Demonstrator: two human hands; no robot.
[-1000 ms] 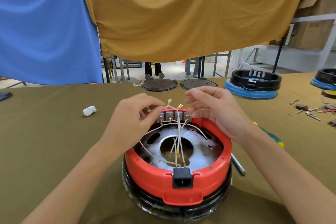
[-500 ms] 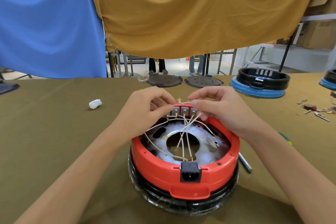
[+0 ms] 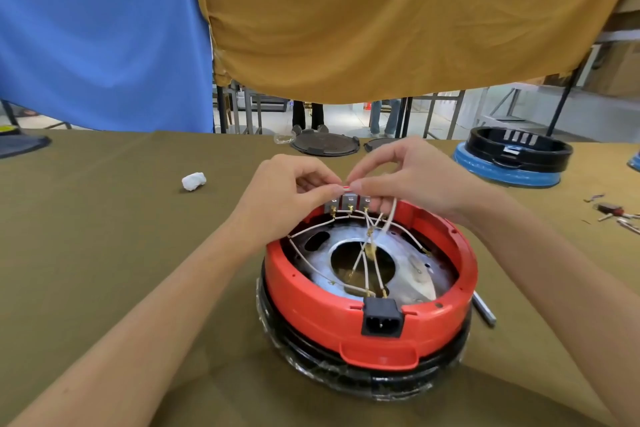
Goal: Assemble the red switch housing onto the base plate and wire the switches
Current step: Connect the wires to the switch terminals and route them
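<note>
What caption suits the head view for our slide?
Both hands, left hand and right hand, pinch white wires at the switches on the red housing.

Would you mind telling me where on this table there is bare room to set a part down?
The olive cloth table lies bare left of the red round housing, below the white crumpled wad. It is crowded at the far right: a blue-and-black round unit and small scattered metal parts.

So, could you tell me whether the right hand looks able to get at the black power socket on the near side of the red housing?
Probably yes: the socket faces the person with nothing before it, though the right hand is busy at the switches.
</note>
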